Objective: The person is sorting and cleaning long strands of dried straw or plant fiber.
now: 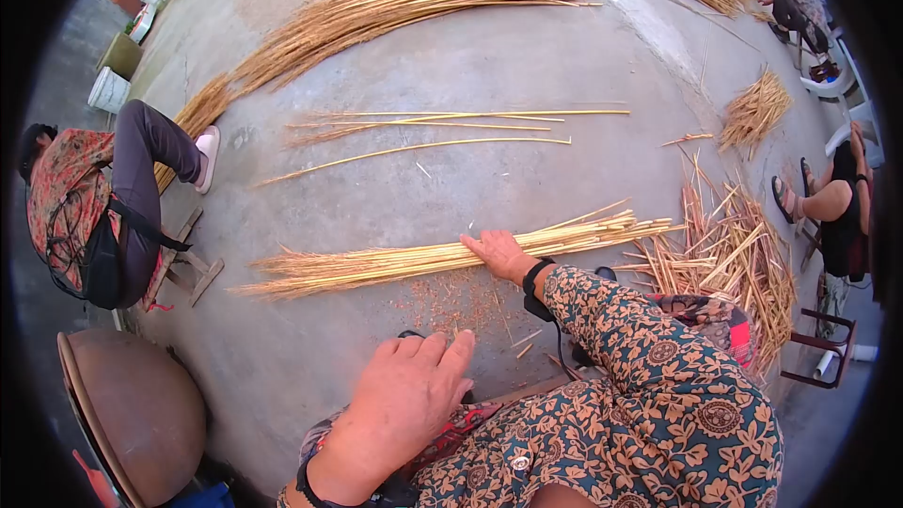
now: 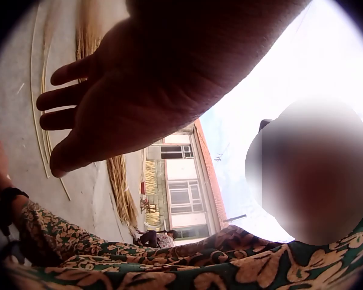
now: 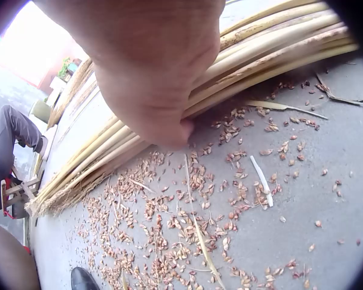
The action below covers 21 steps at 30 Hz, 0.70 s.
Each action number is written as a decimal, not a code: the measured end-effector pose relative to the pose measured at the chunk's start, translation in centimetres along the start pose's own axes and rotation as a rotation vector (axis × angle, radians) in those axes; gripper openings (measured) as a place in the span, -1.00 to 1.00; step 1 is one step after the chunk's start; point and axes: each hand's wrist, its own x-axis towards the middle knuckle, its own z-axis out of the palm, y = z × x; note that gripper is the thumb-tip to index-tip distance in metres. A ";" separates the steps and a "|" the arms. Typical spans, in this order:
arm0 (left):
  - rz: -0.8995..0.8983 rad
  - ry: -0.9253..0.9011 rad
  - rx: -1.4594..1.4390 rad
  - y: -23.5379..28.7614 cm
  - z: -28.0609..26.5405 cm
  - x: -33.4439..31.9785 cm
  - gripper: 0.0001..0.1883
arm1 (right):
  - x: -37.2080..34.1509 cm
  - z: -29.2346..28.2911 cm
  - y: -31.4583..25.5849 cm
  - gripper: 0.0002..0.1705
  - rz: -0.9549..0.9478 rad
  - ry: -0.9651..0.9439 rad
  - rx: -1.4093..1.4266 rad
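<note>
On the concrete floor lies a bundle of pale sorghum stalks (image 1: pixel 395 263), its brushy tops to the left and cut ends to the right. My right hand (image 1: pixel 499 254) grips it from above near the middle. In the right wrist view the thumb (image 3: pixel 180 134) comes down along the bundle's near side; the other fingers are hidden. My left hand (image 1: pixel 404 400) is raised in front of my lap, well short of the stalks, and holds nothing. Its fingers (image 2: pixel 66 95) are straight and slightly spread in the left wrist view.
Several single stalks (image 1: pixel 451 122) lie beyond the bundle, with a large stalk heap (image 1: pixel 414 0) farther back. Cut pieces (image 1: pixel 743 254) pile up at the right. Loose seeds (image 3: pixel 169 211) cover the near floor. A seated person (image 1: pixel 80 198) is at the left, above a big brown bowl (image 1: pixel 141 414).
</note>
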 end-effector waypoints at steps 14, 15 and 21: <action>0.031 0.005 -0.022 0.7 -0.5 0.0 -0.54 | 0.1 -0.8 0.3 -0.58 -0.034 -0.052 0.042; 0.034 0.010 -0.025 0.8 -0.4 -0.1 -0.54 | 0.1 -0.8 0.3 -0.59 -0.059 -0.045 0.069; 0.024 0.017 -0.047 0.2 0.2 -0.1 -0.53 | -0.2 -0.4 0.7 -0.60 -0.102 -0.047 0.171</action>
